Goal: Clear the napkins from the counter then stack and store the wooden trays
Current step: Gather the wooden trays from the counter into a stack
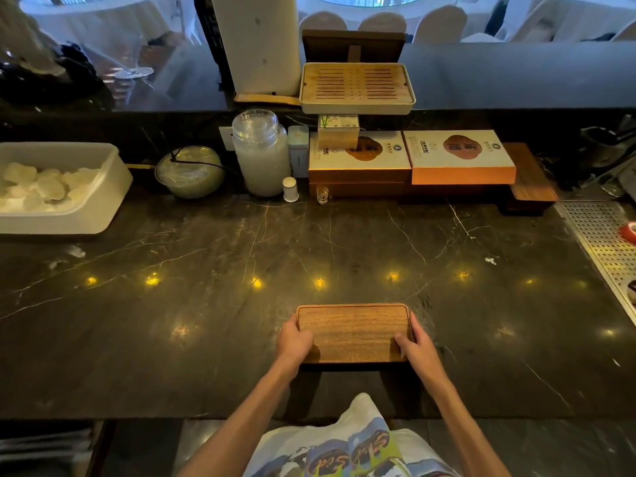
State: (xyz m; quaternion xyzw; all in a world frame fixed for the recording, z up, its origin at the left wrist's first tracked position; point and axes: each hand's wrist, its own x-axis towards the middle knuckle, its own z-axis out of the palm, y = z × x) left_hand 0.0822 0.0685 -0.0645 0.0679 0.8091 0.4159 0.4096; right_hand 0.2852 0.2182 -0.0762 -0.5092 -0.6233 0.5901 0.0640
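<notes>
Gripping the tray [353,333] at both short ends: left hand [294,342] curled round the left edge, right hand [414,346] round the right, thumbs on top. Sitting low at the near middle of the counter [206,304]; touching it or just lifted, cannot tell. Well apart from the boxes [359,156] behind.

Chinese characters on orange box [459,156], too blurred to read, shirt [344,449] lettering illegible

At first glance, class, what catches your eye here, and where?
A wooden tray near the dark counter's front edge is gripped at both short ends by the left hand and right hand. A white tub of pale lumps sits far left; a slatted tray rests on the raised ledge behind.
</notes>
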